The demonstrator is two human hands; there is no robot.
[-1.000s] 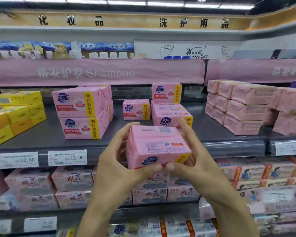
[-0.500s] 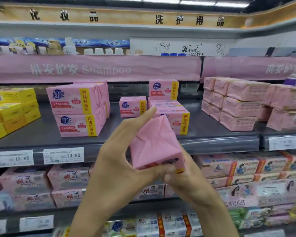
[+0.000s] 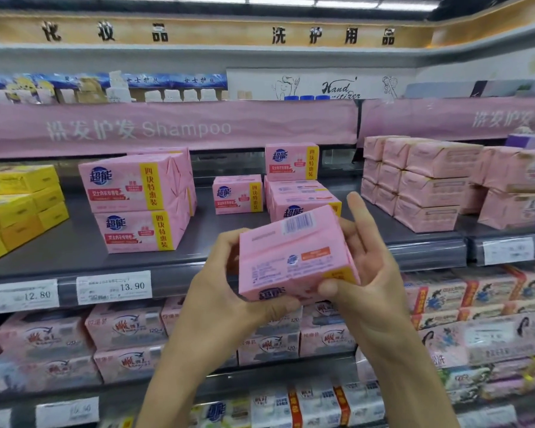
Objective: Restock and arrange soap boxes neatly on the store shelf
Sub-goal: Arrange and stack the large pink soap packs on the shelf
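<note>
Head view: both hands hold a pink paper-wrapped soap box (image 3: 294, 257) before the grey metal shelf (image 3: 74, 251); left hand (image 3: 229, 304) grips its left side, right hand (image 3: 368, 273) pinches its right corner, fingers half-spread.
</note>
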